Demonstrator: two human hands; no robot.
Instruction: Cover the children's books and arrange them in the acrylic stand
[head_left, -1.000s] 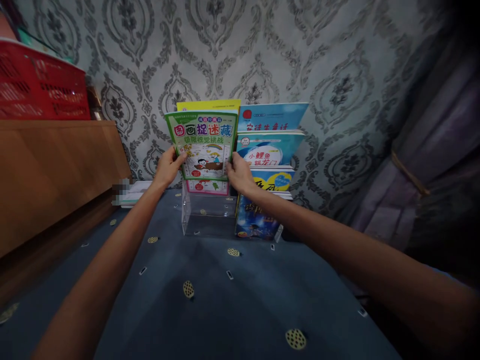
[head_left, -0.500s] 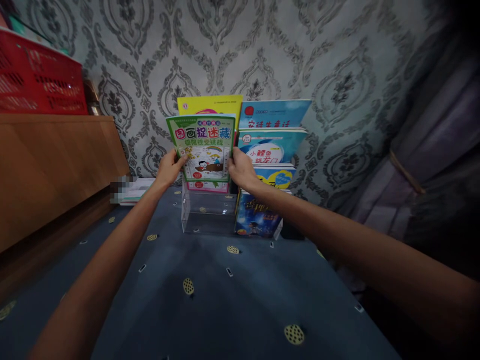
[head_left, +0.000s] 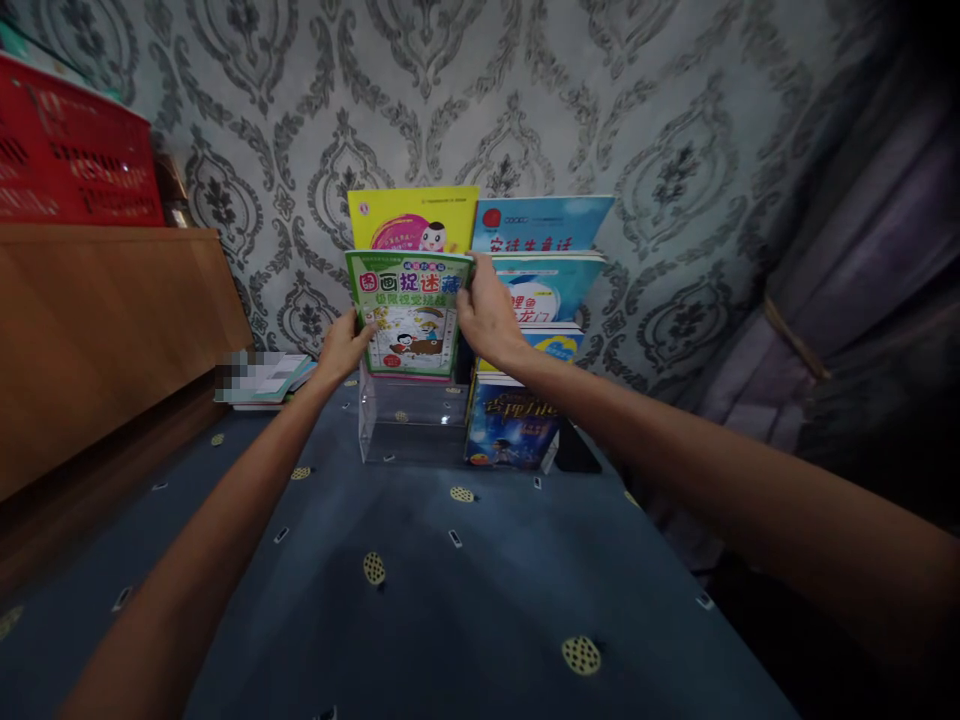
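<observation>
A green-bordered picture book stands upright in the left column of a clear tiered book rack. My left hand is closed on its left edge, thumb toward the cover. On the opposite edge, near the top corner, my right hand grips the book; part of its fingers is hidden. Behind it rises a yellow book with a pink patch. The right column holds a blue book, a teal book, a yellow-and-blue book and a dark blue book.
A patterned dark blue cloth covers the table. Several papers or books lie in a pile at the left, partly blurred out. A red basket sits on a wooden cabinet. A curtain hangs at the right, and a black flat object lies beside the rack.
The green-bordered book has gone down in the rack, covering the pink book beneath and showing more of the yellow one. My right hand has slid up toward its top corner.
</observation>
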